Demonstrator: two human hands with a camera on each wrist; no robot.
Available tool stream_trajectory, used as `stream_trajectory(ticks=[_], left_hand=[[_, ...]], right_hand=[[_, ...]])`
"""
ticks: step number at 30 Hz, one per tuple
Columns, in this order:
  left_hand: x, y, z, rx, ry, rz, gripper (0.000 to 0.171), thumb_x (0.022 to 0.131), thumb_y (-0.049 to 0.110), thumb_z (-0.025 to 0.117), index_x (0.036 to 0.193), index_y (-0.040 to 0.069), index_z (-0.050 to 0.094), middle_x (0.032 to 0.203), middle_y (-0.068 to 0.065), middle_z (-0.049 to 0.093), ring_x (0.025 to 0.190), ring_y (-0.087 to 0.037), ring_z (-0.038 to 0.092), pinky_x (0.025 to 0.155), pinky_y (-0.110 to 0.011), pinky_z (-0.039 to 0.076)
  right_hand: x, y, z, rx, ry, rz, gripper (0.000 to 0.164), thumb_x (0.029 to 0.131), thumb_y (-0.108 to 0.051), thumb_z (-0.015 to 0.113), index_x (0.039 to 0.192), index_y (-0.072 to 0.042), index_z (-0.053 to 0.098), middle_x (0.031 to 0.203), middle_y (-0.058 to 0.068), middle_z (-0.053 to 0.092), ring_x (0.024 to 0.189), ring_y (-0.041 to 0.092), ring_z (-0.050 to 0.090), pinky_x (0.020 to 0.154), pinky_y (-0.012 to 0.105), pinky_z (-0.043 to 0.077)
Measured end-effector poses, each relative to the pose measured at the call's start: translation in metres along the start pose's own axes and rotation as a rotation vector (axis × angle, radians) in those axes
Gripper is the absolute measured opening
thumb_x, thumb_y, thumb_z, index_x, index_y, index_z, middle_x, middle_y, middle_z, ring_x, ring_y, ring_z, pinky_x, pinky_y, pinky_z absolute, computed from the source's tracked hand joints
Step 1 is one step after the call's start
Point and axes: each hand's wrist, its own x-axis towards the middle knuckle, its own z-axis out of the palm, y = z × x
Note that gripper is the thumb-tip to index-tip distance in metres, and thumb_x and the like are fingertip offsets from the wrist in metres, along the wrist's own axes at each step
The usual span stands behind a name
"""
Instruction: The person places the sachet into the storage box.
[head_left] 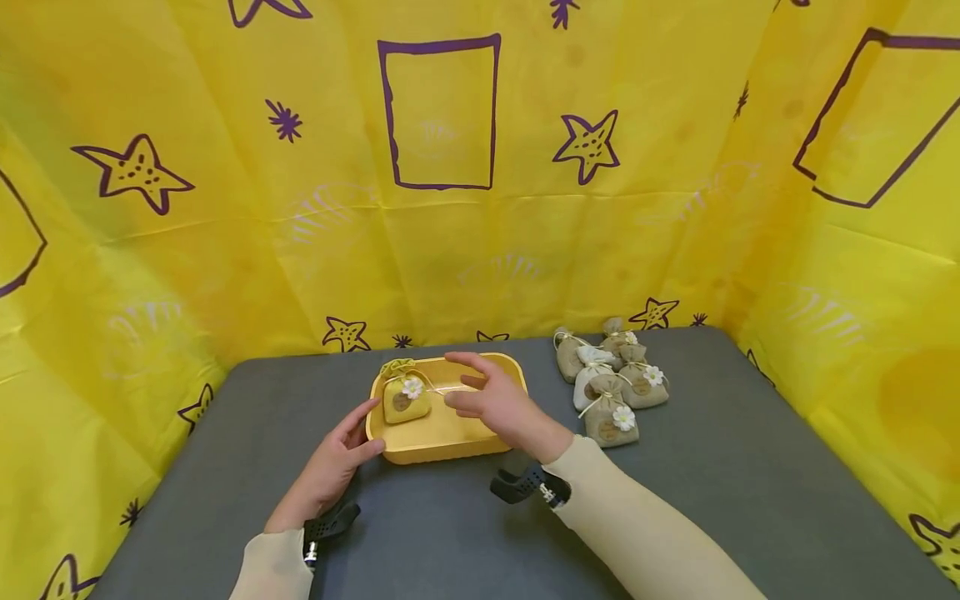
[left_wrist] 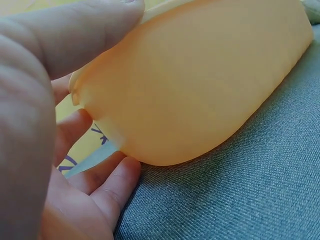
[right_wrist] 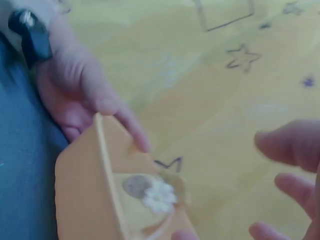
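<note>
A yellow plastic tray (head_left: 450, 452) stands on the grey table. My left hand (head_left: 335, 458) holds its left end; in the left wrist view the thumb (left_wrist: 100, 25) lies over the rim and the fingers reach round the outer wall. A small yellow cloth pouch (head_left: 402, 406) with a white flower and a dark round label leans at the left inside the tray. Over the tray's right half hovers my right hand (head_left: 504, 407), fingers spread and holding nothing. Its fingertips are close to the pouch's pale drawstring. In the right wrist view the pouch's flower (right_wrist: 160, 196) shows behind the tray wall.
Right of the tray, several beige pouches (head_left: 611, 419) and a whitish one (head_left: 587, 385) lie grouped near the table's back edge. A yellow cloth (head_left: 442, 275) with purple drawings hangs behind and on both sides of the grey table (head_left: 720, 467).
</note>
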Motion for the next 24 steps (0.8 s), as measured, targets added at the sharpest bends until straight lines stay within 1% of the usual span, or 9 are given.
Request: stream_trajectory(ticks=[3, 5, 6, 9, 11, 15, 18, 21, 24], left_hand=[[0.0, 0.001, 0.0, 0.006, 0.002, 0.001, 0.072, 0.098, 0.002, 0.062, 0.158, 0.005, 0.022, 0.163, -0.017, 0.009, 0.147, -0.034, 0.015, 0.099, -0.016, 0.038], [0.0, 0.001, 0.0, 0.012, 0.002, 0.001, 0.071, 0.098, 0.002, 0.062, 0.158, 0.005, 0.022, 0.163, -0.017, 0.009, 0.147, -0.034, 0.015, 0.099, -0.016, 0.037], [0.0, 0.001, 0.0, 0.014, 0.002, 0.002, 0.071, 0.098, 0.002, 0.061, 0.158, 0.005, 0.022, 0.163, -0.017, 0.009, 0.147, -0.034, 0.014, 0.1, -0.016, 0.037], [-0.001, 0.001, 0.0, 0.023, 0.003, -0.003, 0.071, 0.098, 0.002, 0.061, 0.158, 0.005, 0.022, 0.163, -0.017, 0.009, 0.147, -0.034, 0.014, 0.1, -0.015, 0.037], [-0.001, 0.0, 0.0, 0.031, 0.005, -0.008, 0.071, 0.099, 0.002, 0.061, 0.158, 0.006, 0.021, 0.164, -0.017, 0.009, 0.147, -0.034, 0.015, 0.099, -0.015, 0.037], [-0.001, 0.0, 0.0, 0.04, 0.013, -0.01, 0.071, 0.099, 0.003, 0.061, 0.158, 0.006, 0.022, 0.163, -0.017, 0.009, 0.147, -0.034, 0.015, 0.099, -0.015, 0.037], [-0.001, 0.001, 0.0, 0.043, 0.019, -0.012, 0.071, 0.099, 0.004, 0.061, 0.158, 0.006, 0.022, 0.163, -0.017, 0.009, 0.147, -0.035, 0.015, 0.098, -0.015, 0.037], [-0.001, 0.001, 0.001, 0.046, 0.019, -0.017, 0.071, 0.099, 0.004, 0.062, 0.158, 0.005, 0.022, 0.163, -0.018, 0.009, 0.147, -0.035, 0.015, 0.098, -0.015, 0.037], [-0.002, 0.002, 0.002, 0.042, 0.017, -0.016, 0.071, 0.099, 0.003, 0.061, 0.158, 0.005, 0.021, 0.163, -0.018, 0.009, 0.147, -0.034, 0.014, 0.098, -0.014, 0.036]], right_hand=[[-0.028, -0.003, -0.028, 0.134, -0.051, -0.063, 0.066, 0.092, -0.007, 0.072, 0.151, -0.01, 0.042, 0.16, 0.008, 0.024, 0.143, 0.038, 0.026, 0.097, 0.05, 0.048], [-0.047, -0.002, -0.046, 0.208, -0.067, -0.086, 0.067, 0.093, -0.005, 0.07, 0.152, -0.006, 0.039, 0.16, 0.012, 0.023, 0.143, 0.039, 0.026, 0.097, 0.052, 0.047], [-0.056, 0.0, -0.056, 0.237, -0.071, -0.094, 0.067, 0.093, -0.005, 0.07, 0.152, -0.005, 0.037, 0.16, 0.014, 0.022, 0.143, 0.041, 0.025, 0.098, 0.054, 0.046], [-0.083, 0.006, -0.082, 0.277, -0.049, -0.107, 0.066, 0.095, -0.004, 0.066, 0.152, -0.003, 0.033, 0.159, 0.017, 0.021, 0.144, 0.042, 0.023, 0.098, 0.056, 0.045], [-0.099, 0.013, -0.099, 0.263, -0.02, -0.124, 0.062, 0.097, -0.003, 0.062, 0.152, -0.003, 0.033, 0.158, 0.016, 0.022, 0.143, 0.04, 0.025, 0.097, 0.054, 0.046], [-0.129, 0.03, -0.13, 0.232, 0.03, -0.156, 0.057, 0.1, 0.0, 0.054, 0.153, -0.004, 0.032, 0.157, 0.007, 0.026, 0.141, 0.031, 0.03, 0.096, 0.051, 0.048], [-0.148, 0.041, -0.149, 0.212, 0.055, -0.142, 0.056, 0.102, 0.001, 0.05, 0.154, -0.007, 0.031, 0.158, 0.007, 0.024, 0.139, 0.027, 0.033, 0.097, 0.05, 0.048], [-0.164, 0.049, -0.161, 0.172, 0.078, -0.097, 0.058, 0.103, -0.001, 0.049, 0.156, -0.01, 0.028, 0.16, 0.014, 0.015, 0.141, 0.033, 0.027, 0.096, 0.05, 0.048], [-0.173, 0.056, -0.17, 0.138, 0.096, -0.057, 0.06, 0.103, -0.002, 0.051, 0.157, -0.013, 0.026, 0.16, 0.02, 0.005, 0.143, 0.043, 0.012, 0.096, 0.048, 0.049]])
